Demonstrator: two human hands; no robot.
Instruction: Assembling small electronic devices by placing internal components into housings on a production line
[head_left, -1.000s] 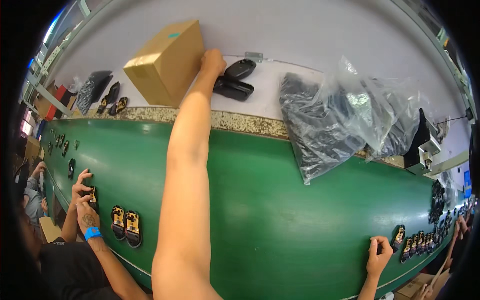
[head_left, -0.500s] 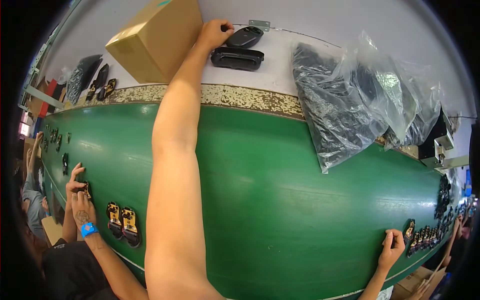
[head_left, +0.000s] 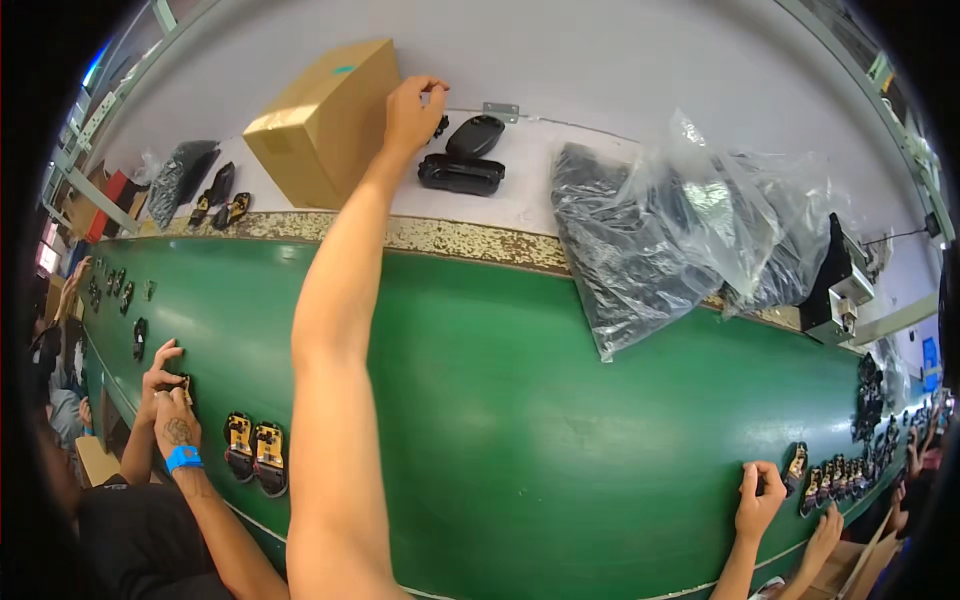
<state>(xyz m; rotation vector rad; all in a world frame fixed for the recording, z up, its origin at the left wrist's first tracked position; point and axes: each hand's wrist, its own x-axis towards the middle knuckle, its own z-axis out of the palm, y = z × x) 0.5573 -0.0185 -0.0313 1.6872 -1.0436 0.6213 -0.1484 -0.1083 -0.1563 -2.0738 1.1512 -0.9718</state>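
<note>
Left hand point(head_left: 411, 118) beside cardboard box point(head_left: 340, 135), black mouse shell point(head_left: 475, 137) right of box, right hand point(head_left: 759, 502) farther right, both hands' fingers curled, grip undeterminable

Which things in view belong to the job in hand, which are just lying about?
Likely in the job:
black shells near the left hand
cardboard box beside it
yellow-and-black assembly near the right hand

Apparently just lying about:
plastic bags
black-and-silver device

Left of the frame's centre, we see a bare left arm point(head_left: 338, 400) tapering toward a bare left hand point(head_left: 412, 118); lower right, a bare right hand point(head_left: 760, 502).
</note>
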